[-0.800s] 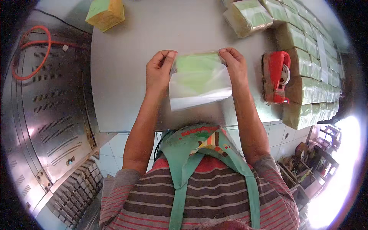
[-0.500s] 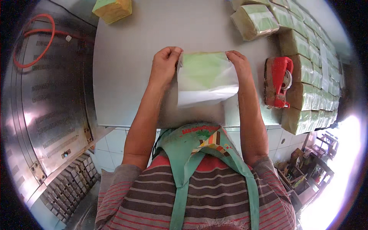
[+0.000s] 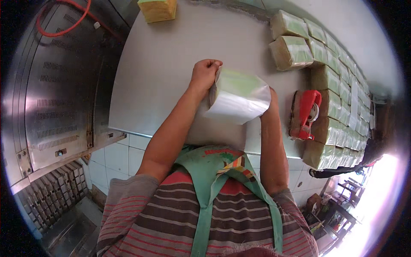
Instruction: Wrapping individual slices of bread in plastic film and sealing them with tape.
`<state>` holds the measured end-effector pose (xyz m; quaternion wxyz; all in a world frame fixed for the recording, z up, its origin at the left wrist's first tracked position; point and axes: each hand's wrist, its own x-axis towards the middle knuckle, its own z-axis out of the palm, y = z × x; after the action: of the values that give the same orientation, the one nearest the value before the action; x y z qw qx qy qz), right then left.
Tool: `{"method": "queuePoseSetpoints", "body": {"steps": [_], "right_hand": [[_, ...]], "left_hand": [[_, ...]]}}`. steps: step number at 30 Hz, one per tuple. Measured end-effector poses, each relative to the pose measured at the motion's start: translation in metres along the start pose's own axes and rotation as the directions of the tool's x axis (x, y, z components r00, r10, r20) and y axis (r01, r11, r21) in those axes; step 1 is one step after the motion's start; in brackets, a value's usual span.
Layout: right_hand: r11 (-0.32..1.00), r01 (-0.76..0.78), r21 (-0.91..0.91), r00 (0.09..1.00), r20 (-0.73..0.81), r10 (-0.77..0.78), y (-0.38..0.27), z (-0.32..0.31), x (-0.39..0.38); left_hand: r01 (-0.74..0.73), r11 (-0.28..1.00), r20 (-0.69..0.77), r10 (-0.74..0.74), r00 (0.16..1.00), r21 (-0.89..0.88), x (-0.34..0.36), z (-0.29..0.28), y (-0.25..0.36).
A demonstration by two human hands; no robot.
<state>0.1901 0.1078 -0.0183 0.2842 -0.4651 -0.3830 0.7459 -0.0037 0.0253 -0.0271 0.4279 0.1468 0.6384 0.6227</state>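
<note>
Over the near middle of the table, between my hands, is a block-shaped package [image 3: 237,96] in a glossy clear and white plastic wrap with a pale green top. It is tilted, and its brownish left end shows. My left hand [image 3: 206,73] is closed in a pinch at the upper left corner of the wrap. At the package's right end, my right hand [image 3: 268,103] grips the side, its fingers mostly hidden behind the wrap. To the right of it lies a red tape dispenser [image 3: 306,115] with a roll of tape in it.
Rows of similar wrapped packages [image 3: 338,100] are stacked along the table's right side. One wrapped package [image 3: 293,52] sits at their left edge. A yellow block with a green top [image 3: 158,10] stands at the far left. A vented metal cabinet [image 3: 60,103] flanks the table [image 3: 167,77].
The package has turned and tilted, so its left end now shows. My right hand has moved from the upper right corner down along the right end. The whole view has shifted.
</note>
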Motion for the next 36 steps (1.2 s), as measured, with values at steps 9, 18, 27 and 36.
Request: {"method": "queuePoseSetpoints", "body": {"steps": [9,18,27,36], "right_hand": [[0.998,0.066,-0.013,0.998,-0.009,-0.066,-0.014,0.004,0.000],[0.998,0.032,0.057,0.999,0.032,-0.034,-0.006,0.004,0.004],[0.996,0.058,-0.074,0.998,0.037,-0.055,-0.002,0.001,0.011],[0.907,0.213,-0.363,0.968,-0.047,-0.246,0.010,-0.007,0.029]], "left_hand": [[0.116,0.959,0.247,-0.051,0.968,-0.258,-0.012,-0.020,-0.001],[0.064,0.973,0.093,-0.044,0.995,-0.220,-0.016,-0.004,0.004],[-0.059,0.997,0.184,0.051,0.982,0.040,-0.008,-0.011,0.005],[-0.050,0.991,0.138,0.033,0.990,0.122,0.000,-0.006,0.011]]}}
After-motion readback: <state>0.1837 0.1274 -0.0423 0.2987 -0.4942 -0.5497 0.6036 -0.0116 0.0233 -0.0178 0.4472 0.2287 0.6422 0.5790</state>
